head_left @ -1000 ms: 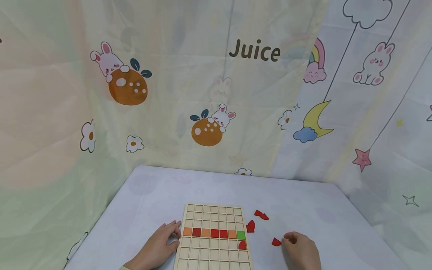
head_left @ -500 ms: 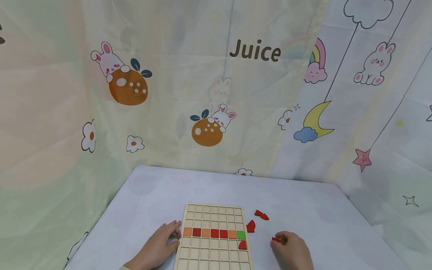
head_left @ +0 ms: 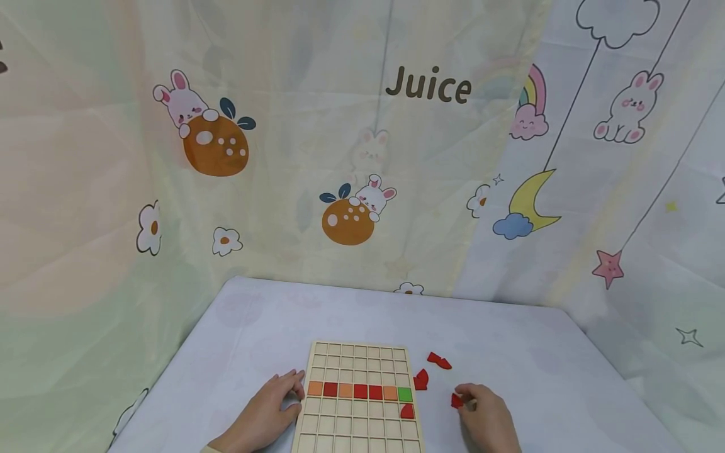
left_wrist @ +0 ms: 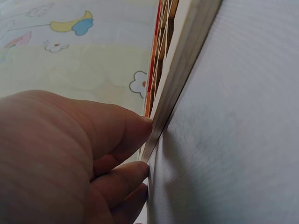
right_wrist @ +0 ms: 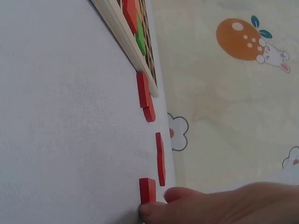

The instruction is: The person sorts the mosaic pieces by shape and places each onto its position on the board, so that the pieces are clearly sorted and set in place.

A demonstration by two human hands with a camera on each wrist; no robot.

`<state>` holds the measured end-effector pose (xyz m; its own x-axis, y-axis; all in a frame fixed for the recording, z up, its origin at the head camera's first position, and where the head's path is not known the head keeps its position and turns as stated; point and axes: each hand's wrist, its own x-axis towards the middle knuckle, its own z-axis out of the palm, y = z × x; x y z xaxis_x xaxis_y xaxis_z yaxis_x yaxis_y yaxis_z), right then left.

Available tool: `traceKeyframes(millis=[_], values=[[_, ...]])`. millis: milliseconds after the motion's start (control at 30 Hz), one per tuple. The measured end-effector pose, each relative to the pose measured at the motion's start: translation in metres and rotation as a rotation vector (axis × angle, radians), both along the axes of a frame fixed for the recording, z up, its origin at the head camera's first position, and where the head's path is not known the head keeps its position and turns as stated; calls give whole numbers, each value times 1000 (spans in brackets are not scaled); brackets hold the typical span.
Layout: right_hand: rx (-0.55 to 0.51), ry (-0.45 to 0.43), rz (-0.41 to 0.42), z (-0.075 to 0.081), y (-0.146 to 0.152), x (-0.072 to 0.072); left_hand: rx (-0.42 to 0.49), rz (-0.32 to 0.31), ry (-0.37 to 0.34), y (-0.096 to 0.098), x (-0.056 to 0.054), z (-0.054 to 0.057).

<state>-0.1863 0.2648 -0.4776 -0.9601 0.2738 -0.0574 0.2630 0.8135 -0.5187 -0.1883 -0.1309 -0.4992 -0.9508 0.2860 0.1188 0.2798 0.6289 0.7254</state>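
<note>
A wooden grid board [head_left: 343, 427] lies on the table, with one row of red, orange and green square tiles [head_left: 360, 391]. A red quarter-round piece [head_left: 407, 411] sits in the cell below the green tile. My left hand [head_left: 263, 409] rests at the board's left side; in the left wrist view its thumb and fingertips touch the wooden edge [left_wrist: 174, 70]. Right of the board, my right hand [head_left: 490, 418] pinches a small red piece [head_left: 456, 401] between thumb and finger. The right wrist view shows that piece upright on or close over the table, partly covered by the fingertips.
Two red pieces [head_left: 421, 380] lie together against the board's right edge. Farther back on the white tabletop [head_left: 510, 340] is another red pair [head_left: 438, 360]. A printed curtain [head_left: 283, 264] hangs behind the table.
My right hand has moved left, taken hold of the red piece that lay on the table and shifted it slightly toward the board. The left hand and board stay as they were.
</note>
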Motion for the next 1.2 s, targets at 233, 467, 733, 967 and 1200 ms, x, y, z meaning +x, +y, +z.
traceKeyframes(millis=[233,467,733,967,1200], values=[[33,2,-83,0,5,-1,-2,1,2,0,0,0],[43,-23,-82,-3,0,0,-9,5,-3,1,0,0],[78,-4,-53,-4,-3,0,-9,13,-5,1,0,0],[81,12,-46,-5,-6,0,0,11,-8,1,1,0],[47,64,-30,-6,-17,1,0,2,-4,1,1,0]])
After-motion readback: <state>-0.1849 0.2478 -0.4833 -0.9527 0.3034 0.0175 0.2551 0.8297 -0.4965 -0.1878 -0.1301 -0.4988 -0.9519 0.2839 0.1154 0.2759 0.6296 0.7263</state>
